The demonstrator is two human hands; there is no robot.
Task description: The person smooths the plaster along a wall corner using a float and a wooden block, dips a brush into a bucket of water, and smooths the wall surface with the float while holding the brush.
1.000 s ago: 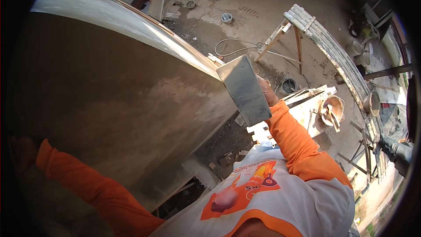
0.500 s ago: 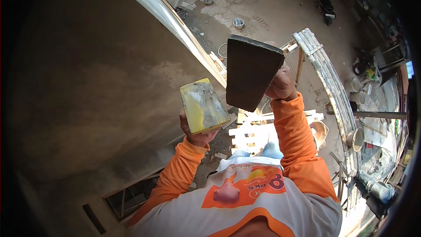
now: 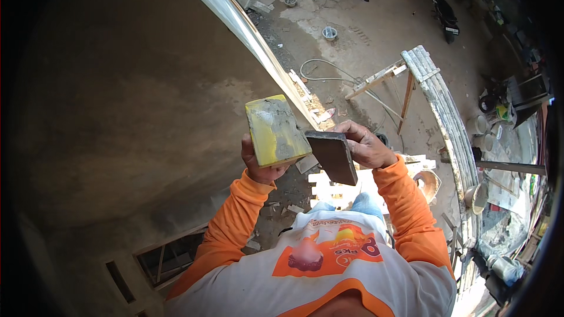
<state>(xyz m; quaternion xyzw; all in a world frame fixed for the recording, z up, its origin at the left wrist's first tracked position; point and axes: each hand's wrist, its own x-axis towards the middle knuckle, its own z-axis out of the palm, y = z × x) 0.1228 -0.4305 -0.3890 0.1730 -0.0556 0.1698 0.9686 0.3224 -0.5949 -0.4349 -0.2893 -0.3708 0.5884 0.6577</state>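
My left hand [image 3: 256, 164] is closed around a yellow block [image 3: 271, 130], its upper face smeared with grey mortar. The fingers wrap its left side and underside. Just to the right, my right hand [image 3: 371, 148] grips a dark plastering float [image 3: 333, 157] by its right side, partly hidden behind it. The float's flat brown face is tilted toward me, its upper left corner close to the block's lower right corner; whether they touch I cannot tell. Any handle on the float is out of sight.
A broad plastered wall [image 3: 147, 111] fills the left side. Below me are pale wooden planks [image 3: 323, 191]. Bamboo poles [image 3: 443, 114] run down the right, with a bucket [image 3: 476, 198] beside them. On the ground lie a hose [image 3: 317, 61] and a small basin [image 3: 329, 33]; a motorbike [image 3: 443, 9] stands farther off.
My right hand has brought the float down and inward, tipping it so its face looks shorter and narrower. The left hand and block have shifted only slightly. The view has moved a little.
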